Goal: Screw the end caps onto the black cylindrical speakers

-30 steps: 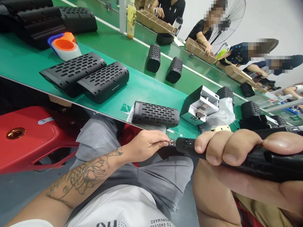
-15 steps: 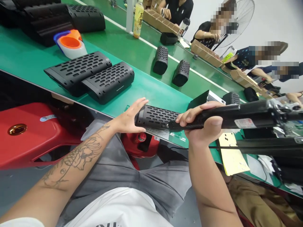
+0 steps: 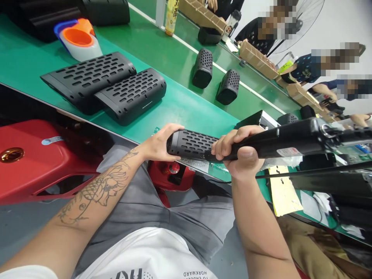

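Observation:
A black perforated speaker shell [image 3: 193, 142] lies at the near edge of the green conveyor belt [image 3: 177, 104]. My left hand [image 3: 158, 142] is wrapped round the shell's left end. My right hand [image 3: 238, 155] grips a black electric screwdriver [image 3: 279, 141]. The tool lies almost level, and its tip rests against the shell's near right side.
Two larger black speaker shells [image 3: 110, 87] lie at left, with an orange and white cup [image 3: 78, 40] behind them. Two small shells [image 3: 215, 77] stand mid-belt. A yellow card [image 3: 283, 192] is at right, a red stool [image 3: 35, 159] at left. Other people work at cardboard boxes [image 3: 257, 58] across the belt.
A second ago my left hand pinched at the screwdriver's tip, below the belt. Both hands then rose to the shell: the tool's tip reached it, and my left hand, briefly open, closed on its end.

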A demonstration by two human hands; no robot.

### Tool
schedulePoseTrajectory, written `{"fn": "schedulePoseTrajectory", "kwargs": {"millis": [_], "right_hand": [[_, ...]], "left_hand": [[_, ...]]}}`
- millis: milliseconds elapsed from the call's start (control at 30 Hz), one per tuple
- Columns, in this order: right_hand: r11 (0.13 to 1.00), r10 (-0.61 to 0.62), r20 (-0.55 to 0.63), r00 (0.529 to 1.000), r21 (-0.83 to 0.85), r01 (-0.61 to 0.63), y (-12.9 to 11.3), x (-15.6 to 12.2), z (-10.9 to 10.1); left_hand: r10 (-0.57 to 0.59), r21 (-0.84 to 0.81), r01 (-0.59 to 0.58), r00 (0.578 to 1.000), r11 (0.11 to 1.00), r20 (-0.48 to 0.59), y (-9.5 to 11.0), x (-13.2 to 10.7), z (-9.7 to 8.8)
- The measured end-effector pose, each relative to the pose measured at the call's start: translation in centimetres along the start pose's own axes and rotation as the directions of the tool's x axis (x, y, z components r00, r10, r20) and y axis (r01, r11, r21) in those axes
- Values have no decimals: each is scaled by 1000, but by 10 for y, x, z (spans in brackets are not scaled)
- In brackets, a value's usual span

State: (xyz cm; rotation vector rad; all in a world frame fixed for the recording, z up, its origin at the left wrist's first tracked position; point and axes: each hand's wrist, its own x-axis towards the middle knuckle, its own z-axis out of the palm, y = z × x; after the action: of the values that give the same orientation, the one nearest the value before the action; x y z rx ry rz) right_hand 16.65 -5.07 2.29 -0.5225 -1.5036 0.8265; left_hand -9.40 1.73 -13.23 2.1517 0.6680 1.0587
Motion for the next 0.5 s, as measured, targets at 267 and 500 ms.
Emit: {"fn": "schedulePoseTrajectory", "kwargs": {"millis": [267,500], "right_hand": [[993,120,-60,991,6,-120,-5,2,0],[989,130,-162,978,-45,-139,-15,-2,4]], "left_hand": [[-24,39,25,1000,999,-17,1,-1,2],[11,96,-6,998,995,-54,-4,-4,1]]}}
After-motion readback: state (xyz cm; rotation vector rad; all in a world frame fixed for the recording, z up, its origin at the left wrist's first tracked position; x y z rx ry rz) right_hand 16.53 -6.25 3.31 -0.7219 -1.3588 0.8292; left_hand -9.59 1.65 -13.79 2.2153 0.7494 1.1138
